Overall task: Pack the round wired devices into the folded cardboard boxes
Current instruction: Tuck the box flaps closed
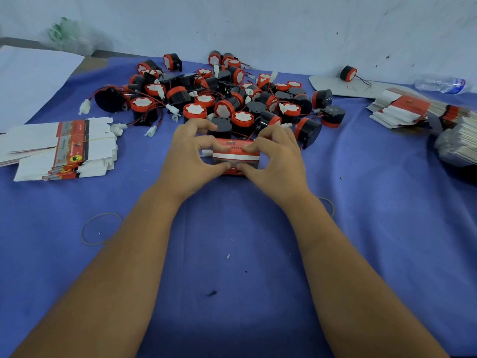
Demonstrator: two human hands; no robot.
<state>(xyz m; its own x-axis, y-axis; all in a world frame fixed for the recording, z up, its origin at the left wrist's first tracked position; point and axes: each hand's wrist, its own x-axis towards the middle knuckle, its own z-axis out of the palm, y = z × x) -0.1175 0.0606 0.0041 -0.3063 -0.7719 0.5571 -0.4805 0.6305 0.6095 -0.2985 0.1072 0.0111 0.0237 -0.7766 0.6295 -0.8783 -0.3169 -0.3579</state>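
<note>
Head view: I hold one red-and-white cardboard box (235, 157) between both hands, low over the blue counter (232, 254), just in front of the pile of round wired devices (222, 96). My left hand (189, 157) has thumb and fingers curled round the box's left end; my right hand (277, 156) pinches the right end the same way, so each grip is clamped on the box. A white connector (206, 152) pokes out at the left end beside my left thumb, and a thin red wire shows just above the box near my right fingers. I cannot tell whether a device is already inside; my hands hide the ends.

I judge I am closing or squaring up the box. The risk here is the connector: if I press the flap down with it still outside, the wire gets trapped or the flap buckles and won't stay shut. Squeezing too hard from both ends could crush the thin card. The loose wires from the pile lie close behind my fingers, and one could snag and drag a neighbouring device along when I lift away.

A flat stack of unfolded boxes (64, 148) lies to my left, another stack (413, 109) to my right, and a rubber band (101, 228) lies on the counter near my left forearm.
</note>
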